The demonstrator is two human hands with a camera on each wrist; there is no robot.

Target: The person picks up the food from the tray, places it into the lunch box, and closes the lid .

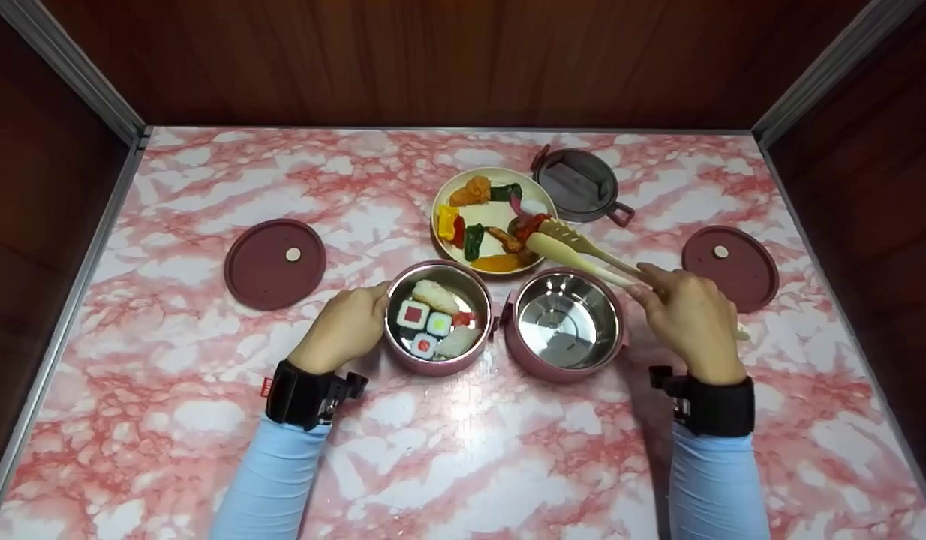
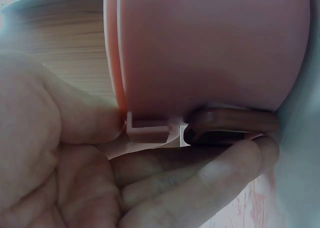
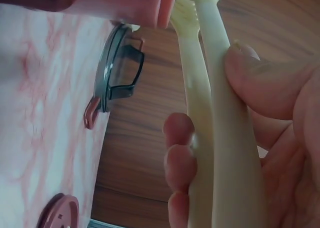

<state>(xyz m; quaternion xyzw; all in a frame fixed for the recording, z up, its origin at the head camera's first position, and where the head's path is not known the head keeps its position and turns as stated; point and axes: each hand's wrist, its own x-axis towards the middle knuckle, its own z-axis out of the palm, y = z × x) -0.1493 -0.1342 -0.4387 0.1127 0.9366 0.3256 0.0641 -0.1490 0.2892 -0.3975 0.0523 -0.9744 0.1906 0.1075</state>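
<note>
My left hand (image 1: 343,326) holds a pink lunch pot (image 1: 439,367) at its left side; in the left wrist view the thumb is at the rim and the fingers lie along the latch (image 2: 149,133) and brown handle (image 2: 230,120). Inside that pot are several sushi pieces (image 1: 412,315). My right hand (image 1: 692,319) grips cream tongs (image 1: 572,259), thumb on one arm and fingers curled round the other. The tong tips are over the right side of a cream plate (image 1: 482,217), at a dark red food piece (image 1: 527,224). A second pink pot (image 1: 564,367), bare steel inside, stands beneath the tongs' arms.
Besides that piece, the plate bears fried food (image 1: 474,190), a yellow piece (image 1: 448,222) and green pieces (image 1: 473,241). Behind it to the right lies a dark clear lid (image 1: 575,180) with handles. Maroon round lids lie at left (image 1: 264,270) and right (image 1: 741,274). Wooden walls enclose the table.
</note>
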